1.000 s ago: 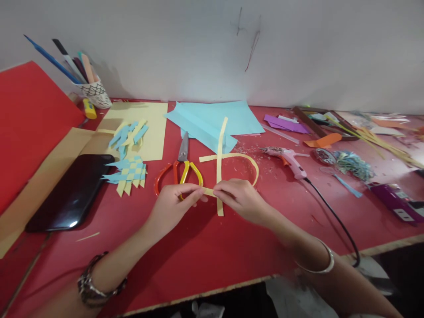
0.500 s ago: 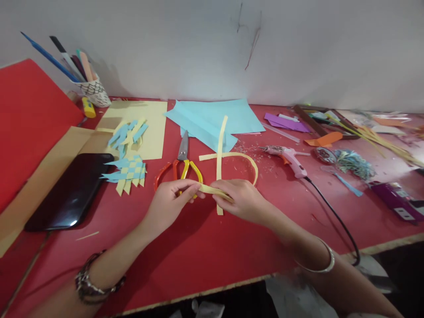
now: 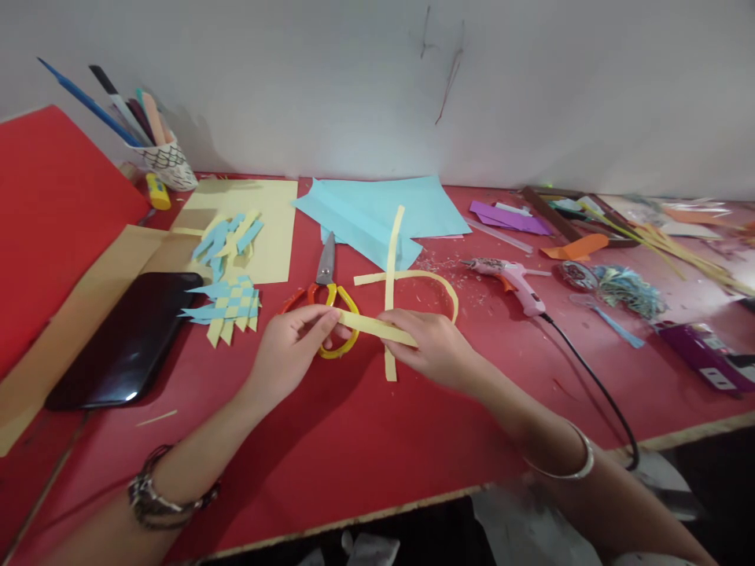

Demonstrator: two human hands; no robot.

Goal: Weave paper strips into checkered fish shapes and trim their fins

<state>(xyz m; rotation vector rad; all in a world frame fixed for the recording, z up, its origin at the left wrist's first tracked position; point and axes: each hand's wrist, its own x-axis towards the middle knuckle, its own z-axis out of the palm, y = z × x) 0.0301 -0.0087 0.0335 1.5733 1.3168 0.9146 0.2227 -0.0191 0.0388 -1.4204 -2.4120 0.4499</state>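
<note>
A pale yellow paper strip (image 3: 374, 326) stretches between my two hands above the red table. My left hand (image 3: 295, 346) pinches its left end between thumb and finger, over the handles of the red and yellow scissors (image 3: 325, 271). Toward the strip's other end, my right hand (image 3: 433, 346) grips it with closed fingers. Two more yellow strips lie beyond: a straight upright strip (image 3: 394, 251), partly covered by the held one, and a curved strip (image 3: 445, 284) crossing it, its lower end hidden by my right hand.
Left are a woven blue-and-yellow paper piece (image 3: 227, 306), a black phone (image 3: 127, 346) and a pen cup (image 3: 168, 163). Blue paper sheets (image 3: 389, 208) lie at the back. A pink glue gun (image 3: 513, 279), its cord trailing to the front edge, and a purple device (image 3: 701, 358) are right.
My left hand has moved a little left, away from my right hand. More of the held strip shows between them, turned flatter toward me.
</note>
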